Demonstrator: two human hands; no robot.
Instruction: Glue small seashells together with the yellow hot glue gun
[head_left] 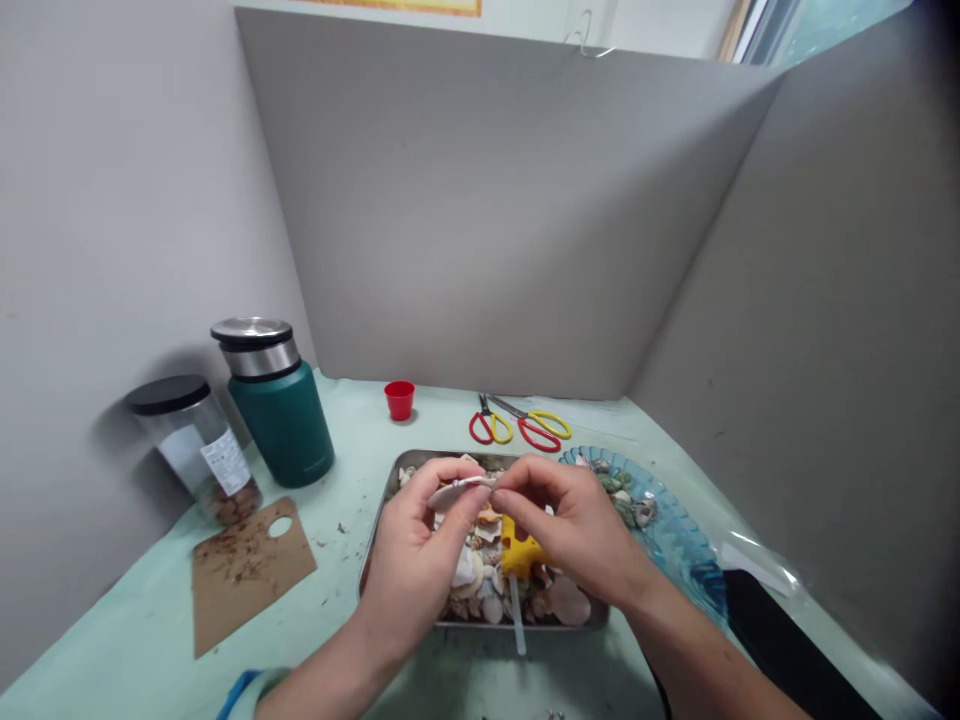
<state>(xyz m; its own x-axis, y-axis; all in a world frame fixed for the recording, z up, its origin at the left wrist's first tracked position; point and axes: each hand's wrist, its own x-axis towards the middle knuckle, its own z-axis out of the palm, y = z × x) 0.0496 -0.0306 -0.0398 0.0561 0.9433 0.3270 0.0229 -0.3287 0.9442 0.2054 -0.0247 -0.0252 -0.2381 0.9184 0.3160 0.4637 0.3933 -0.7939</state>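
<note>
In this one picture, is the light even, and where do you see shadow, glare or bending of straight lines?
Head view: light is soft and fairly even; the jar and green flask cast a dim shadow on the left wall; small glare on the flask's steel lid; panel edges bow and corners darken, wide-lens distortion; the shell between left hand and right hand looks slightly soft.

- The clear jar (196,447) with the black lid carries a white paper label (225,461); print shows on it, but it is too small and blurred to read.
- The green flask (279,405) bears a faint mark low on its side, not legible.
- Nothing else in view, neither the scissors (520,424) nor the red cup (399,399), shows any readable text, number or brand.
</note>
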